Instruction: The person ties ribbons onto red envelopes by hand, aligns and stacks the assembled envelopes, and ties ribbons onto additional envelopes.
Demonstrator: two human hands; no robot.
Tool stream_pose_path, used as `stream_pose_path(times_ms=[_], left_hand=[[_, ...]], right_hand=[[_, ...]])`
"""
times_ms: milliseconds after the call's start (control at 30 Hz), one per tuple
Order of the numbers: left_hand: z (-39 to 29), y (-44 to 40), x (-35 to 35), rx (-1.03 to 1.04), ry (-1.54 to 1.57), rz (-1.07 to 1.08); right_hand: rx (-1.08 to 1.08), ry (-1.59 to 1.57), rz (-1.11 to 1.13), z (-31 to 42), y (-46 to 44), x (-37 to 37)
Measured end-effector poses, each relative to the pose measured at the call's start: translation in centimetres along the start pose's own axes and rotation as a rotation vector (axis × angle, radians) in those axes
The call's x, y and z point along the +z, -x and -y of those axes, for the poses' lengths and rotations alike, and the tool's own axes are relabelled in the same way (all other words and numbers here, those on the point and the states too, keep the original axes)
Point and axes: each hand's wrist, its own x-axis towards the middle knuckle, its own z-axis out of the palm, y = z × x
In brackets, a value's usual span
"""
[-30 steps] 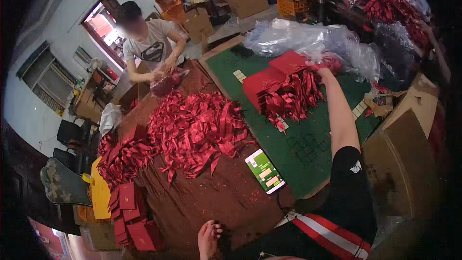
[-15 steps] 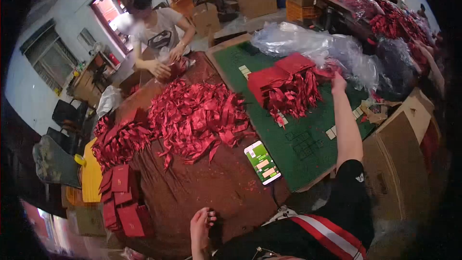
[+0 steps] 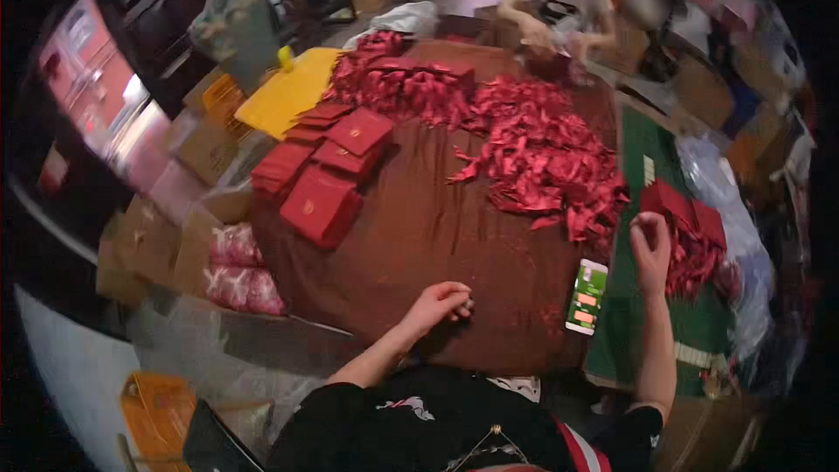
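Observation:
My left hand point(image 3: 444, 304) hovers over the near part of the brown-covered table, fingers curled together, with nothing visible in it. My right hand point(image 3: 651, 249) is above the green mat, just left of a stack of red pouches point(image 3: 669, 201) with ribbons. Its fingers are bent in towards the thumb, slightly blurred, and I see nothing between them. A phone point(image 3: 586, 297) with a lit screen lies between my hands, near the mat's edge. Ahead is a large heap of red ribbon pieces point(image 3: 542, 149). Stacked flat red pouches point(image 3: 322, 205) are at the left.
Across the table a person point(image 3: 559, 4) handles something in clear plastic. Plastic wrap point(image 3: 725, 183) lies along the right side of the green mat point(image 3: 625, 332). A yellow board point(image 3: 284, 92), cardboard boxes point(image 3: 201, 149) and an orange crate point(image 3: 157, 411) stand at the left.
The view has swung left, so the table sits more squarely ahead. My right hand has drawn back from the far side of the ribboned pouches to their near left side.

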Motion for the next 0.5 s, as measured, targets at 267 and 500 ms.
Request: stream_pose_path(times_ms=[267, 500], left_hand=[[-5.0, 5.5, -10.5, 0.828, -0.735, -0.619], [-5.9, 5.2, -28.1, 0.477, -0.65, -1.295]], right_hand=[[-0.287, 0.535, 1.1, 6.5, 6.4, 12.8], [-0.26, 0.203, 1.081, 6.6, 5.5, 19.7]])
